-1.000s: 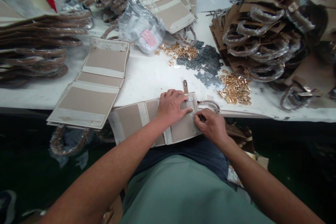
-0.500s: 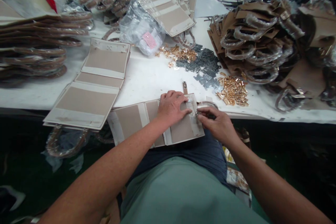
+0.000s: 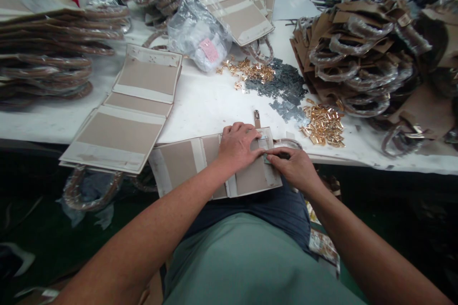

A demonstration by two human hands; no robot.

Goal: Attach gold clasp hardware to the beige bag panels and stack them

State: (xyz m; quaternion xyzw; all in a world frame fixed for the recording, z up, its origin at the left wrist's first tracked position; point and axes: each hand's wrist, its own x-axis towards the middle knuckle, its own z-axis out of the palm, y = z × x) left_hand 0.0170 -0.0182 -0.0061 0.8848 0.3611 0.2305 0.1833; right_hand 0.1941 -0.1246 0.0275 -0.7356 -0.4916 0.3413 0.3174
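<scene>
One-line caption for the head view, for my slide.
Left hand on a beige panel, right hand at a small plate near its end, gold pieces beyond.

Looks matt on the near panel (image 3: pixel 251 180); gleams like metal in the right gold clips (image 3: pixel 324 126); crinkles, glossy, in the far plastic bag (image 3: pixel 189 33).

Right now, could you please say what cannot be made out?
Head view: part of the panel, hidden by the left hand.
Head view: shape of the small piece, partly covered by the right hand.
Head view: left end of the brown stack, cut off by the edge.
Head view: count of gold parts, too small and overlapping.
</scene>
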